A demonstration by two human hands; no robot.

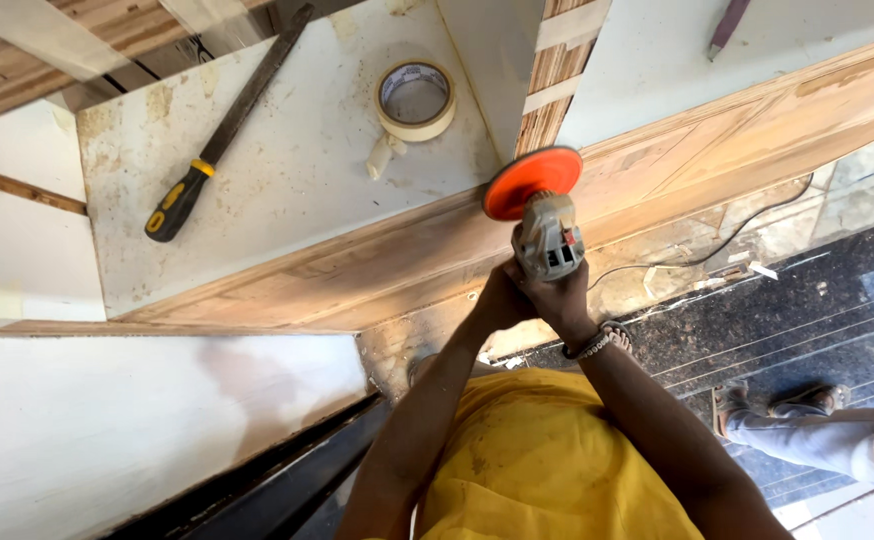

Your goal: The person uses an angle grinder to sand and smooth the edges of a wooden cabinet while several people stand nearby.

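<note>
Wooden door (377,265) under sander (547,235) — fingers (567,290) wrap its rear; disc forward.

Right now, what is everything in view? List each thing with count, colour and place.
Grinder: one, grey body with an orange disc, on the wooden moulding's edge.
Wooden moulding: one, light brown, running diagonally across the middle.
Tape roll: one, cream, on the white board above.
White board: one, stained white, upper middle.
File: one, dark blade with black and yellow handle, on the board, left.
Cable: one, dark, on the floor, right.
Another person's legs: grey trousers, sandals, lower right.
Left hand: gripping the grinder.
Right hand: gripping the grinder, beaded bracelet on its wrist.
</note>
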